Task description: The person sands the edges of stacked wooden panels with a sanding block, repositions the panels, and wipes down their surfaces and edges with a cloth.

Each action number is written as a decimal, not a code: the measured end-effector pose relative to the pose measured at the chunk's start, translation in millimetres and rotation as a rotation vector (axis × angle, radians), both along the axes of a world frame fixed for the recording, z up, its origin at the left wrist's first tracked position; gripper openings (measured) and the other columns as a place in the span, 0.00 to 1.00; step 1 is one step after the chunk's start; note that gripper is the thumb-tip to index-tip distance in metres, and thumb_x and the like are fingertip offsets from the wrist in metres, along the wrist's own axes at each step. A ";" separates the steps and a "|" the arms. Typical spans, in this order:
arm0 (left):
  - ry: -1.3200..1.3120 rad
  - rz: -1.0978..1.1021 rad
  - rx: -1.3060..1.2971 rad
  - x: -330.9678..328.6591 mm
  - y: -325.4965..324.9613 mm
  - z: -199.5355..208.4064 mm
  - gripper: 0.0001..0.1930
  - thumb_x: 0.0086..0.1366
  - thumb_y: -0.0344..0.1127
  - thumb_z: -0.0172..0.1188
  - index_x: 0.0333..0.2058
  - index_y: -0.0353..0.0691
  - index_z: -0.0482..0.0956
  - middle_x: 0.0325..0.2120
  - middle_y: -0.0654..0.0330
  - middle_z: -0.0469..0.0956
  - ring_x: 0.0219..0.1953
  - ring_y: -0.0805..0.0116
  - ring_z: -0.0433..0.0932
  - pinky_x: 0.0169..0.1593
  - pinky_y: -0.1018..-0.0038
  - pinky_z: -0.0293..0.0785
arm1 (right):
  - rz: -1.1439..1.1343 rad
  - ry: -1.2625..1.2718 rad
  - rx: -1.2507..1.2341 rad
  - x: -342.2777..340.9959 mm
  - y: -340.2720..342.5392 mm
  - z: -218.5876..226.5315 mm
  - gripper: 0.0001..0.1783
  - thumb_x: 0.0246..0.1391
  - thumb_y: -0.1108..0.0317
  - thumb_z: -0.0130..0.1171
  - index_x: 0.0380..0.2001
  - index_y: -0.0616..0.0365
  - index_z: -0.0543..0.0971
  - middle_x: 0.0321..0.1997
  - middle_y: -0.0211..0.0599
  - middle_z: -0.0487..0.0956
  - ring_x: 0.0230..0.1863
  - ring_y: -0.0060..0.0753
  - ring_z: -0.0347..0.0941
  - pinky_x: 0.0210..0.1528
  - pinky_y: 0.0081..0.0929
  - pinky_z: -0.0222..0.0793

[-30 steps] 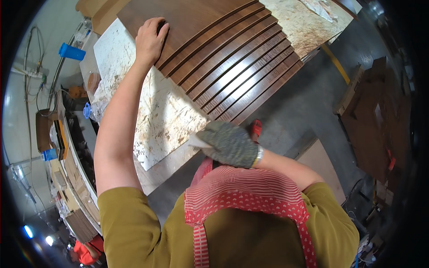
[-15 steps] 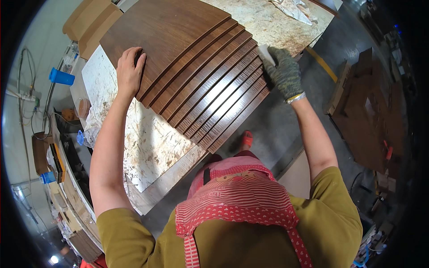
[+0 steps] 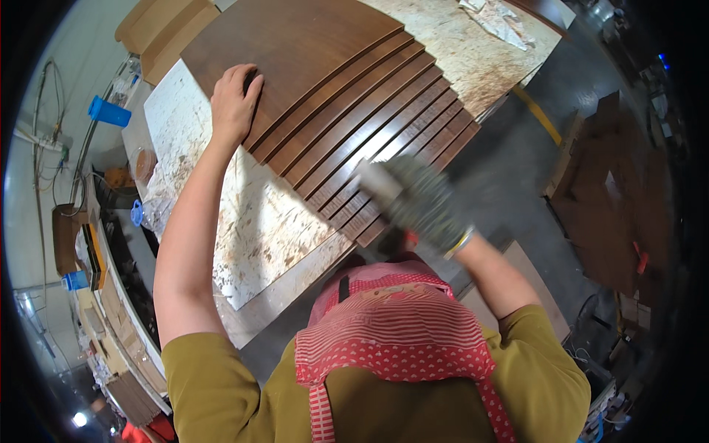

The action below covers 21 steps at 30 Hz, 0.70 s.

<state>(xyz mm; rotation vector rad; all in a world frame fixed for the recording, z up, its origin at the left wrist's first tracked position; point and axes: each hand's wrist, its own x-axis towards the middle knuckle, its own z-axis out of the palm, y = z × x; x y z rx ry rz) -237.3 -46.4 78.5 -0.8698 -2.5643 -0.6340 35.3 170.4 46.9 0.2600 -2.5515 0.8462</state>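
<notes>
Dark brown wooden boards (image 3: 303,55) lie stacked like fanned steps on the work table, their glossy edge strips descending toward me. My bare left hand (image 3: 235,107) rests on the top board near its left edge, fingers stretched out and thumb apart. A dark camouflage-patterned glove covers my right hand (image 3: 427,203), which is blurred by motion. It grips a pale grey-white block (image 3: 379,183), perhaps a sanding pad, over the lower steps near the front of the stack. The glove and block hide part of those edges; whether the block touches the wood I cannot tell.
A pale, stained sheet covers the table (image 3: 258,244). An open cardboard box (image 3: 159,37) stands at the far left, near a blue cup (image 3: 109,111). Crumpled paper (image 3: 498,22) lies at the far right. Large brown panels (image 3: 609,177) stand on the right, beyond the grey floor.
My right hand has swept the pale block from the stack's right end leftward and toward me. The left hand keeps its place on the top board; the whole view has shifted slightly.
</notes>
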 end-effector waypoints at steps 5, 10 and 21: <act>-0.020 -0.002 -0.026 3.3 9.2 4.6 0.17 0.63 0.45 0.52 0.46 0.42 0.74 0.48 0.57 0.71 0.51 0.55 0.68 0.54 0.64 0.63 | -0.535 -0.017 -0.119 -39.9 133.4 8.5 0.22 0.51 0.59 0.58 0.46 0.62 0.75 0.41 0.50 0.76 0.44 0.49 0.72 0.48 0.37 0.68; -0.019 -0.007 -0.028 3.6 8.6 5.8 0.16 0.63 0.44 0.52 0.45 0.42 0.74 0.47 0.57 0.72 0.51 0.55 0.68 0.54 0.64 0.63 | -0.511 -0.075 0.142 -61.9 136.2 6.6 0.23 0.49 0.58 0.58 0.48 0.59 0.74 0.44 0.50 0.75 0.46 0.49 0.71 0.49 0.37 0.67; -0.014 -0.025 -0.001 -0.1 14.7 6.4 0.16 0.63 0.45 0.52 0.45 0.42 0.75 0.47 0.58 0.72 0.51 0.55 0.68 0.54 0.65 0.63 | 0.268 -0.225 0.231 -7.0 -89.7 10.4 0.19 0.52 0.61 0.52 0.45 0.59 0.72 0.37 0.43 0.74 0.37 0.43 0.73 0.41 0.39 0.70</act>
